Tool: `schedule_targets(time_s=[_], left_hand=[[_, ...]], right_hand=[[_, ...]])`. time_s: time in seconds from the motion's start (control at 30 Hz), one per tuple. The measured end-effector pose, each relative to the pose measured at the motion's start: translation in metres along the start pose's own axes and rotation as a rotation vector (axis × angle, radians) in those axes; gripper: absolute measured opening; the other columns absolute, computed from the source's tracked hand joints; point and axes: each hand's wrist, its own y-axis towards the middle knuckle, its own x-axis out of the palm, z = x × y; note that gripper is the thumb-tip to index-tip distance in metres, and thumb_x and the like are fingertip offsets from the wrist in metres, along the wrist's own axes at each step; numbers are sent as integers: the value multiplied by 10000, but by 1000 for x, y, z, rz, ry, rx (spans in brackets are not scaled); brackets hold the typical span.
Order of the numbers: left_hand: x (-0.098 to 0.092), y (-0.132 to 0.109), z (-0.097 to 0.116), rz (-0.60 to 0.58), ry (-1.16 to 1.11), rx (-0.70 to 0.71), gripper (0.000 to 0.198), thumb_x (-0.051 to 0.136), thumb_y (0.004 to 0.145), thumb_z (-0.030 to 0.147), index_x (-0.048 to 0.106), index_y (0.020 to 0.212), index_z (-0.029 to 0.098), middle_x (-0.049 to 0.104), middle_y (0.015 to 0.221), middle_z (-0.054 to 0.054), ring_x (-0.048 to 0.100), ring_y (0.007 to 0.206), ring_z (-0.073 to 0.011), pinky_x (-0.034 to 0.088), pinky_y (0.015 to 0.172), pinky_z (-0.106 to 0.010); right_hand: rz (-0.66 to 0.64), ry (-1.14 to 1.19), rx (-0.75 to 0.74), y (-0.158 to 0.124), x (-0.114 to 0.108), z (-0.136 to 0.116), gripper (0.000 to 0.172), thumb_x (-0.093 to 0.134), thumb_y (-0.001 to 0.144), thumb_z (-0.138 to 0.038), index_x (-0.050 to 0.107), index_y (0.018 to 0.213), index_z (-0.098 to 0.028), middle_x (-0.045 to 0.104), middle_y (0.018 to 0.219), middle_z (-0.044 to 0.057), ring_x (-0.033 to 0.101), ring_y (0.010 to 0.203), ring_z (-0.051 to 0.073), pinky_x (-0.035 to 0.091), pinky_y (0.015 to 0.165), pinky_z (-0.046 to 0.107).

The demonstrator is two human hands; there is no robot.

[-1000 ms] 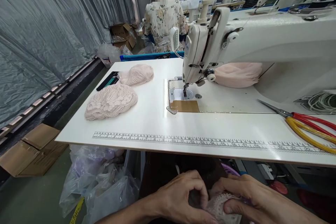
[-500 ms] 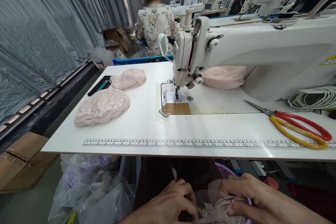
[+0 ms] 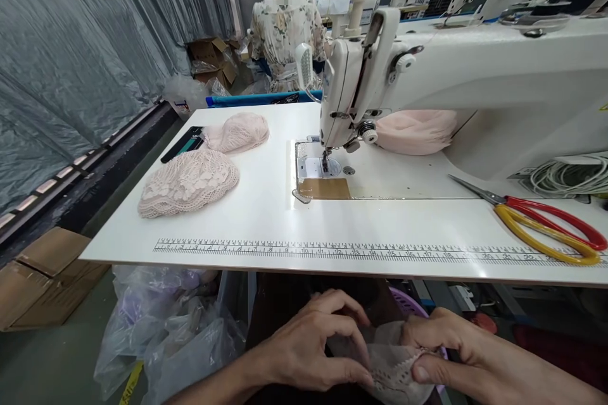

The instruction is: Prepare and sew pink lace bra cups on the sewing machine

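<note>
lace piece [image 3: 392, 370], pale pink, sits at the bottom centre of the frame, below the near edge of the white surface [image 3: 266, 228]. left hand [image 3: 308, 351] pinches its left side with thumb and fingers closed on the fabric; right hand [image 3: 444, 354] clamps its right edge. upper left on the surface lie two lace cups [image 3: 190, 180], and red-and-yellow scissors [image 3: 546, 224] rest at right, beside the sewing machine [image 3: 427, 76].

Single head-worn view, looking forward and down, hands [image 3: 313, 345] close below, sewing table [image 3: 266, 215] beyond
</note>
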Motion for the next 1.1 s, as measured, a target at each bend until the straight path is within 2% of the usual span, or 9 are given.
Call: schedule_targets(time_s=[0.1,0.17,0.27,0.47,0.7,0.8,0.9,1.0,1.1], left_hand=[[-1,14,-7,-123,-117,161,245,724,758,362,624,687,150,568,1260,-76,527,1147,-206,297,1019,-315],[-1,19,-13,-182,-215,169,315,734,733,416,602,645,144,674,1020,-87,615,953,-186,376,940,-306],[1,16,-16,-190,-357,15,369,751,680,484,619,657,140,644,684,-38,599,671,-145,455,709,-261],[0,0,-5,-35,-376,-167,358,814,612,418,621,652,119,633,682,-20,582,665,-116,432,640,-205],[3,1,2,-112,-354,-353,753,890,451,391,620,1125,192,589,696,57,512,626,-81,378,631,-193],[7,2,1,-156,-390,-437,552,854,464,494,715,881,161,503,628,62,412,571,-63,294,518,-185],[9,2,2,-119,-397,-378,444,826,496,538,721,688,151,478,629,48,413,594,-68,280,521,-196],[8,0,3,-95,-403,-337,412,841,487,512,733,681,165,568,735,22,497,692,-94,350,617,-196],[6,-2,3,-131,-429,-459,399,835,524,481,746,727,149,574,633,25,466,594,-71,354,573,-184]], right_hand=[[-85,83,10,-2,-3,-5,488,464,847,-629,660,697,-208,620,696,23,550,696,200,425,683,264],[-138,161,15,-3,-6,-5,476,488,834,-632,626,668,-208,598,694,13,537,704,195,418,695,264],[-168,221,12,-4,-8,1,495,488,818,-661,585,646,-207,548,676,-2,496,683,180,397,697,266],[-123,164,109,-1,-6,8,530,476,788,-700,618,650,-208,539,664,7,485,700,193,394,653,247],[-114,181,114,3,-1,15,424,513,817,-596,664,716,-213,609,707,14,550,723,194,427,670,246],[-118,172,124,1,-1,16,435,515,812,-607,656,704,-210,598,694,14,536,708,191,417,651,247],[-122,204,133,-1,-1,15,459,533,782,-638,661,698,-205,563,676,11,511,692,184,397,630,243],[-168,287,101,1,0,15,445,566,778,-605,653,693,-176,528,652,-1,474,656,155,364,608,232],[-195,380,60,3,2,17,369,609,790,-500,646,697,-145,514,642,-12,448,631,129,346,598,226]])
